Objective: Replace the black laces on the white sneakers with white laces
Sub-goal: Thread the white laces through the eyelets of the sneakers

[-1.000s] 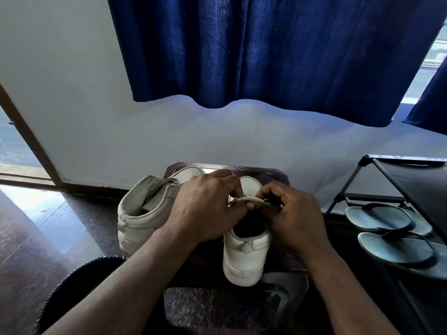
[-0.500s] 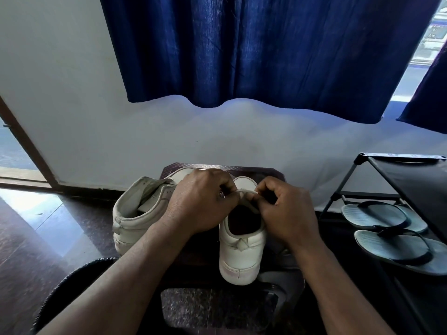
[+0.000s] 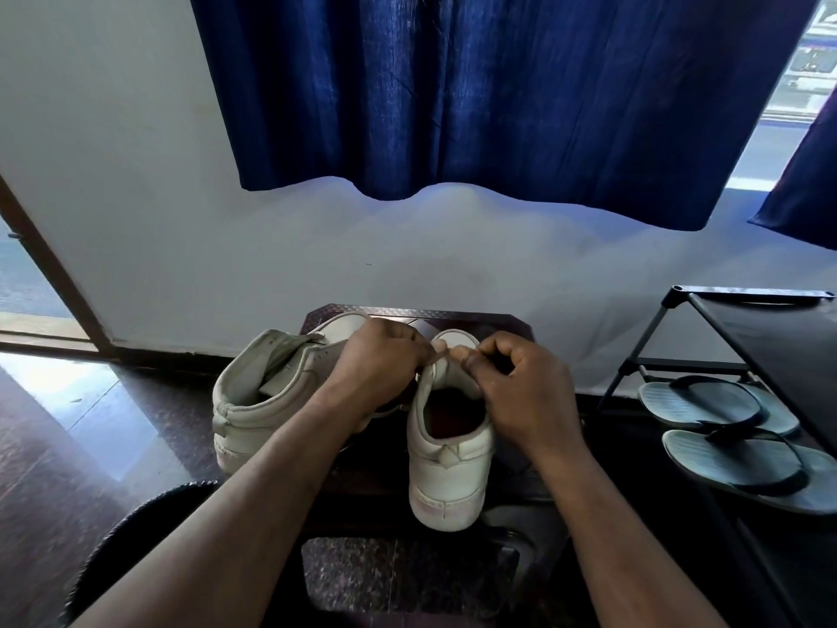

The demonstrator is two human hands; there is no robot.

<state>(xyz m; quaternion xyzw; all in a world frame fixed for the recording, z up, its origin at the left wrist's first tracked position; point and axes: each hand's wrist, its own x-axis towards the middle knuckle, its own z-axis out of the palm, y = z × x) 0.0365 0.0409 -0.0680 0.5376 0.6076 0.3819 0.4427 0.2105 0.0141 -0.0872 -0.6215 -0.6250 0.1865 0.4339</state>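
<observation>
**Task items**
- White leather sneaker, upright (image 3: pixel 448 473): on the dark octagonal bench with patterned edge (image 3: pixel 498 320), at centre, heel towards the near side and toe towards the wall. Its opening shows a dark interior. A faint pinkish strip low on the heel is not readable.
- Second white leather sneaker (image 3: pixel 262 401): just left of the first, tipped on its side with the opening facing up and left, tongue loose.
- Flat white lace (image 3: pixel 440 355): a short stretch shows over the upright sneaker's tongue, between the two hands. The rest is hidden by the fingers.
- Left hand (image 3: pixel 380 362): fingers curled, pinching the left end of the lace.
- Right hand (image 3: pixel 521 392): thumb and forefinger pinch the right end, the other fingers curled over the sneaker's right side.

**Surroundings**
- Black metal-framed shoe rack (image 3: pixel 634 369): at right. Its lower shelf holds a pair of grey flip-flops with dark straps (image 3: pixel 733 464), lying side by side.
- Dark blue fabric curtain (image 3: pixel 498 92): hangs against the white wall (image 3: pixel 136 197) at the far side.
- Glossy dark stone floor (image 3: pixel 68 437): at left.
</observation>
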